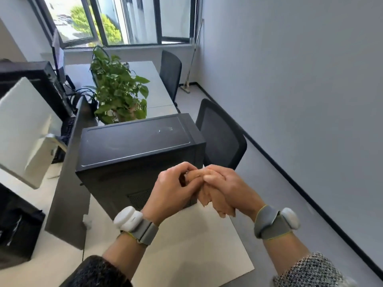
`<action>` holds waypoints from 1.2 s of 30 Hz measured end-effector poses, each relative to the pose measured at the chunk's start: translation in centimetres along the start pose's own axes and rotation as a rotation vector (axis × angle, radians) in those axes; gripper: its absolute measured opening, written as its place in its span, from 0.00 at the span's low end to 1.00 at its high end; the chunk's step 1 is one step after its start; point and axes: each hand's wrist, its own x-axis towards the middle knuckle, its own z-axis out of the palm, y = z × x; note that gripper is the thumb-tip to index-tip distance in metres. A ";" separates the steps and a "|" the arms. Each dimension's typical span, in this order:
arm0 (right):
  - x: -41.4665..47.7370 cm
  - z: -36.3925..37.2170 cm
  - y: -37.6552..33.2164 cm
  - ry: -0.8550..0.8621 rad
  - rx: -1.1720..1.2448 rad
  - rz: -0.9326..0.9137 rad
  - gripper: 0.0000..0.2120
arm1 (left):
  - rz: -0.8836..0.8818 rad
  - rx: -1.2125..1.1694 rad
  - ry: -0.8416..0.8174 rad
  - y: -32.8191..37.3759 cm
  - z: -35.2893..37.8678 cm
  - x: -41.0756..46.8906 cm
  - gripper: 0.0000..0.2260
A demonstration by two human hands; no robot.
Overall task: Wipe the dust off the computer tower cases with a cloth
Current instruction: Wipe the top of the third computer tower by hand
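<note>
Hands up front: left hand and right hand are both bunched together around one peach-coloured cloth. The left fingers curl in and pinch its upper end. The right hand is wrapped round the middle, with the rest of the cloth hanging out below the palm. So that's two hands on one rag, held in the air just in front of the tower, not touching it.

Each wrist has a grey strap with a white puck on it, so two of those: left band and right band.

One black computer tower stands upright on the pale desk, right behind the hands, and its flat top shows a few light smudges. A second black box sits further left past the grey divider; can't tell if it's another case.

Beyond the tower there's one potted plant. Two black mesh office chairs stand along the desk's right side: near chair and far chair. One mop leans in the corner by the window.
</note>
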 end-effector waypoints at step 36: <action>14.3 -6.7 -3.3 0.155 -0.926 -0.355 0.10 | -0.037 0.904 0.518 -5.6 -6.2 12.2 0.13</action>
